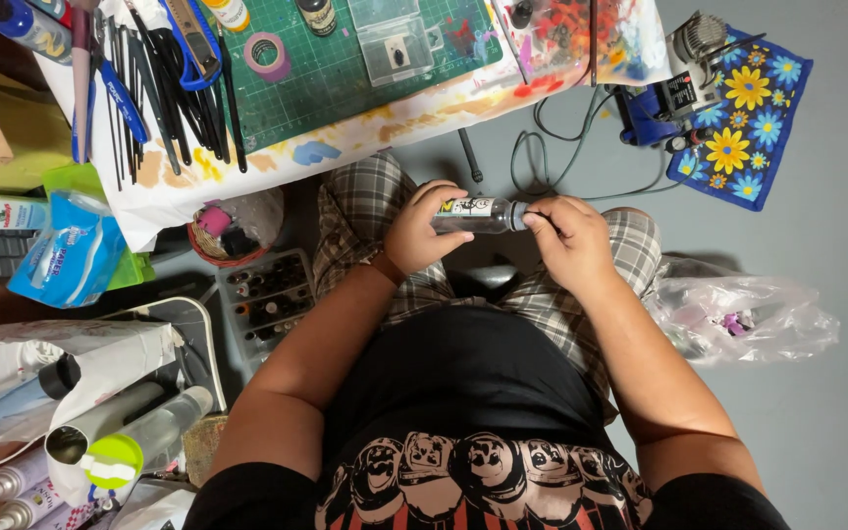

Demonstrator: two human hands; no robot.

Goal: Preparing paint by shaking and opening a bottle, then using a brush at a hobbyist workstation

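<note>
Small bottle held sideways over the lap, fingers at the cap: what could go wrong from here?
1. The small bottle lies horizontal between the left hand and the right hand; if the cap loosens, its contents may spill onto the plaid shorts.
2. A freed cap could drop toward the cables on the grey floor and be hard to find.
</note>
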